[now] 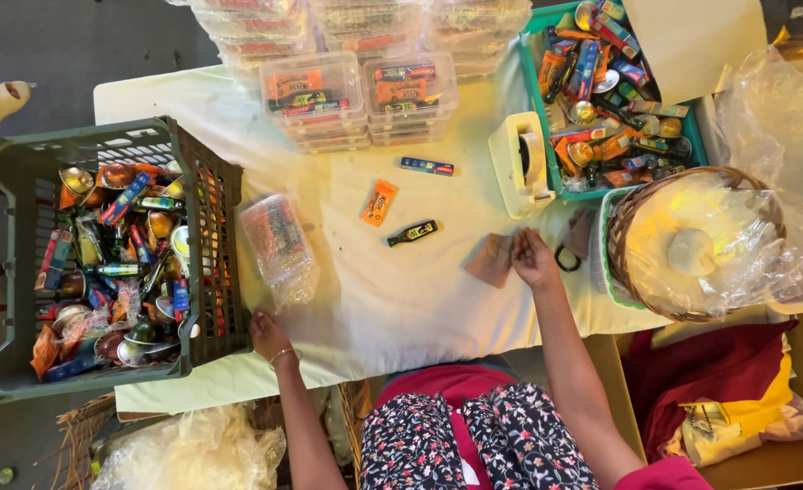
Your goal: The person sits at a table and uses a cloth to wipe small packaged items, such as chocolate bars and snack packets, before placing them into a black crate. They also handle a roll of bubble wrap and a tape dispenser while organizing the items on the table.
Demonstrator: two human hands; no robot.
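Pinching brown paper [492, 260]; table's near edge

Small brown paper piece [491, 260] flat on white tablecloth [401, 299]

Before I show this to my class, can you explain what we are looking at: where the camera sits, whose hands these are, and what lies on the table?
The one picture comes from a camera worn on a person's head, looking down. Both hands are that person's own. The left hand rests at the table's near edge beside a grey crate of wrapped sweets. The right hand touches a small brown piece; whether it grips it is unclear. On the white cloth lie an orange packet, a dark little bottle, a blue bar, clear boxes and a wicker basket.
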